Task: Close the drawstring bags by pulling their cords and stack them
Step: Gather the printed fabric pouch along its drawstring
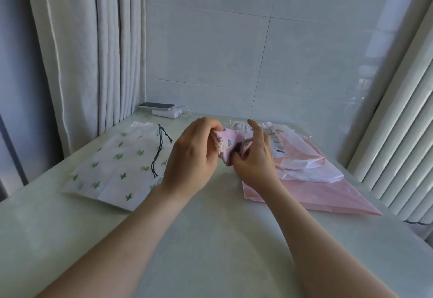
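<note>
Bag (230, 142) pinched: left hand (189, 157), right hand (255, 162); print unreadable.

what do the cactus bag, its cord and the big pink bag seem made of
Cactus bag: likely frosted plastic film, matte and semi-translucent, with sharp fold creases. Its cord: thin, dark green, knotted, probably textile string. Big pink bag: seemingly similar thin plastic, slight sheen, crisp flat edges.

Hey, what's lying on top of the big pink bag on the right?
On the big pink bag lie a crumpled white bag and, farther back, a white bag with black prints. The right hand, gripping a small pink bag, hides the pile's left edge.
</note>
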A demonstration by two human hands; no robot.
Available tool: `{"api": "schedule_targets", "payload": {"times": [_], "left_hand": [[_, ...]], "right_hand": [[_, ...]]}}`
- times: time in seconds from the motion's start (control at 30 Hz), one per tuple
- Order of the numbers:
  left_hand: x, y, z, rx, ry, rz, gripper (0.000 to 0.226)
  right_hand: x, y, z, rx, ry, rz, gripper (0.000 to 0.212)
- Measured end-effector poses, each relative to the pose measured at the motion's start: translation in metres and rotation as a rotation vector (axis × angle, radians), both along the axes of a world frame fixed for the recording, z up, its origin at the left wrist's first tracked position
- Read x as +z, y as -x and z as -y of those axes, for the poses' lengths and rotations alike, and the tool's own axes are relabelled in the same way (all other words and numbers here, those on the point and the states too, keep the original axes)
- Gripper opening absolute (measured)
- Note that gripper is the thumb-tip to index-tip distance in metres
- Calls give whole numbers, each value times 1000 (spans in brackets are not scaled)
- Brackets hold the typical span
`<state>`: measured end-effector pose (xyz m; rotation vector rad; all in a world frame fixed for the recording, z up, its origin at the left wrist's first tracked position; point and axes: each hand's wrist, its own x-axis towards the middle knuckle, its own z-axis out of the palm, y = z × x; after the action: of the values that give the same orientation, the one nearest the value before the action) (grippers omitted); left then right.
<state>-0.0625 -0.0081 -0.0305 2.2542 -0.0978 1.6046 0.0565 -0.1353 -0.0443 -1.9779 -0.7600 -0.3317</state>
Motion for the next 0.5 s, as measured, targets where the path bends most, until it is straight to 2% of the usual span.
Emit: {"api": "schedule_targets", "payload": {"times": [0.1,0.13,0.23,0.33,0.4,0.5], "left_hand": [[2,1,0,32,-82,10,22],[4,2,1,66,-100,12,21],[6,2,0,161,-95,-6,18],[4,-1,-5,135,-8,-125,21],[3,-2,-8,110,48,-203,27],[2,-2,-10,10,95,-216,23]], "right_hand": [[-2,1,-4,86,36,49,86],[-1,3,-4,121,68,75,80],[5,12,-3,233,172,88,45],[8,14,-6,373,168,32,27],[7,12,-8,375,177,46,20],[2,9,-12,259,257,183,12]]}}
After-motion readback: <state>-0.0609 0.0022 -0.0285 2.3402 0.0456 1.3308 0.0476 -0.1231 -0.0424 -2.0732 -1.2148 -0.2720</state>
